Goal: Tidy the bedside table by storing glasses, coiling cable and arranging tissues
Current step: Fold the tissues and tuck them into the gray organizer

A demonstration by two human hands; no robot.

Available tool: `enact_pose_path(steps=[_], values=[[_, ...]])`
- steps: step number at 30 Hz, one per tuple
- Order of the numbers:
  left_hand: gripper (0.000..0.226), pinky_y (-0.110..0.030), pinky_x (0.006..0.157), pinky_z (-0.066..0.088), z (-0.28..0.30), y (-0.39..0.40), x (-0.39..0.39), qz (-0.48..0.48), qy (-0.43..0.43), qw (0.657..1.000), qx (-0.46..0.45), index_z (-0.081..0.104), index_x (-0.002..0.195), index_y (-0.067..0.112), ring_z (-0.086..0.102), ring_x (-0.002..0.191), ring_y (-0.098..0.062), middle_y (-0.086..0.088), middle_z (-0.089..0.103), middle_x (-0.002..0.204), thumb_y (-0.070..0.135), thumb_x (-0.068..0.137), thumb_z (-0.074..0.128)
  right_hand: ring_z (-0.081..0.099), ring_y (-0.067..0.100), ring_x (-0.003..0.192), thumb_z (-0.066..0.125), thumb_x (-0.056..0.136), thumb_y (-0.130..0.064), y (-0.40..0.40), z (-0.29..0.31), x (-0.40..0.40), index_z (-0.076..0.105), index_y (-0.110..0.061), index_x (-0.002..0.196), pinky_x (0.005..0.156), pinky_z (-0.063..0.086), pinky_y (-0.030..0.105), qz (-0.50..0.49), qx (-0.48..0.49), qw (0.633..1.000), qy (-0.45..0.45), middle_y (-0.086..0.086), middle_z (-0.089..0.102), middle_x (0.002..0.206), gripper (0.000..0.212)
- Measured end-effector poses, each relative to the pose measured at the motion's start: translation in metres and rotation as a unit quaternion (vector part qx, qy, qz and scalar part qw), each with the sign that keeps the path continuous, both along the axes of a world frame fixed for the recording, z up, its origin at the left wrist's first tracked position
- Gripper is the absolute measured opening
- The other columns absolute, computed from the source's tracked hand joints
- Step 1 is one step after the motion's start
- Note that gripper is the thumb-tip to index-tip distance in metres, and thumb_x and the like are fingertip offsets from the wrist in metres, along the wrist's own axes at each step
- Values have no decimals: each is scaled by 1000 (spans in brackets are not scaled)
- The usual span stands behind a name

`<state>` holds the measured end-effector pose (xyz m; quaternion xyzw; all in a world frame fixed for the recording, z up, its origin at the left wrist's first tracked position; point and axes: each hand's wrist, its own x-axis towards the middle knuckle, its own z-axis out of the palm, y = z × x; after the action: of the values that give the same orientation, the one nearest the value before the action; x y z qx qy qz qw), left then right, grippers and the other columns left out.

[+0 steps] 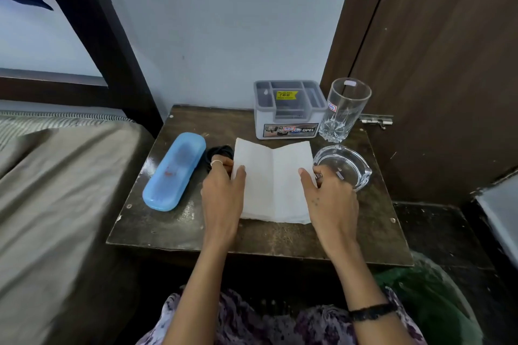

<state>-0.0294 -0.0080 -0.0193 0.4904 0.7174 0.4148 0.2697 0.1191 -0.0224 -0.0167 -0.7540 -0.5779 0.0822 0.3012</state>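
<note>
A white tissue (276,182) lies spread on the dark bedside table (179,221), with a crease down its middle. My left hand (222,193) holds its left edge, thumb on top. My right hand (329,199) holds its right edge the same way. A closed blue glasses case (173,171) lies at an angle on the table's left side. Between the case and the tissue a coiled black cable (220,152) shows, partly hidden by my left fingers.
A grey compartment organiser box (287,109) stands at the back of the table. A tall empty glass (343,109) is to its right, and a glass ashtray (346,165) sits beside my right hand. A bed lies left, a wooden door right.
</note>
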Motion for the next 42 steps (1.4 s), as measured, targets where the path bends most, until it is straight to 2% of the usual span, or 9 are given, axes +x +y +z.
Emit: enact_pose_path(steps=[11,16,20,24,28,32,36,39,42], values=[[23,-23,73,35,-10,9,-15,4,32,999,4,54,112,10,54,88,-11,2,59,105,15,89,56,67,32,90,48,94,-38,-1,2,-1,60,-14,119,72,50,36,1,-12,999,-46,13,71,96,36],[22,-25,79,34,-8,5,-5,5,152,986,69,58,109,11,44,109,-20,-4,52,116,12,86,58,67,27,90,45,95,-38,-6,3,-15,56,-19,121,66,48,32,-9,-34,992,-120,5,69,104,34],[24,-13,77,28,-11,5,10,-86,171,978,77,62,109,11,48,109,-16,-1,59,117,5,87,54,69,25,81,66,84,-28,-8,0,-25,64,-16,110,56,52,31,-13,-18,991,-133,2,71,102,29],[28,-12,71,29,-21,7,15,-149,161,975,38,63,112,13,54,107,-16,0,64,117,5,87,52,69,23,78,77,73,-15,-6,-4,-27,65,-13,103,53,53,30,36,25,993,-108,5,72,89,33],[27,-10,74,32,-22,9,13,-149,138,979,35,65,109,15,57,105,-14,1,65,114,5,86,55,64,34,87,58,89,-17,-7,0,-29,48,-15,123,64,46,37,69,-1,998,-13,11,68,102,35],[24,-5,71,34,-20,11,12,-135,75,988,20,67,105,17,59,94,-8,4,68,107,6,86,56,60,34,98,57,89,-19,-4,-1,-27,36,-17,134,77,44,35,31,-23,991,128,13,64,113,50],[19,-2,75,39,-10,8,9,-61,-36,996,49,65,104,20,57,95,-4,10,63,102,13,89,56,59,12,95,60,86,-10,3,-2,-19,52,-14,126,68,41,3,36,-9,959,282,-3,63,109,41],[23,-5,75,40,-3,9,2,5,-107,992,70,60,110,21,56,94,1,16,59,101,18,87,61,63,3,88,62,85,-10,5,3,-12,58,-15,118,70,48,9,36,28,923,382,-8,68,101,33],[31,-4,72,43,0,10,-1,3,-209,977,42,54,114,25,55,93,9,18,59,102,24,85,65,66,-1,80,62,84,-4,8,9,-3,62,-18,105,67,50,13,41,54,873,483,-11,71,90,26]])
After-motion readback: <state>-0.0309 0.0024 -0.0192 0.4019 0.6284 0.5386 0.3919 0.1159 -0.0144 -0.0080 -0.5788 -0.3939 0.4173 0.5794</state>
